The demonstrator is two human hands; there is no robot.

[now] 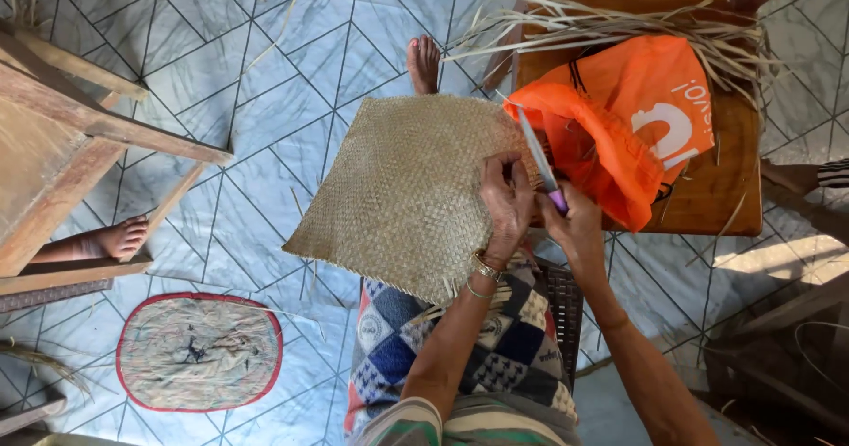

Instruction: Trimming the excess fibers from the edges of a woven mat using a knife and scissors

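While we watch: both hands work at one edge.
Mat: woven mat [407, 194] rests on our lap, mostly woven, fringe untrimmed.
Left hand: left hand [507, 205] pinches the mat's edge.
Right hand: right hand [573, 225] clamps a knife [539, 163].
Hidden: blade tip meets orange bag [619, 137]; the cut is unclear.
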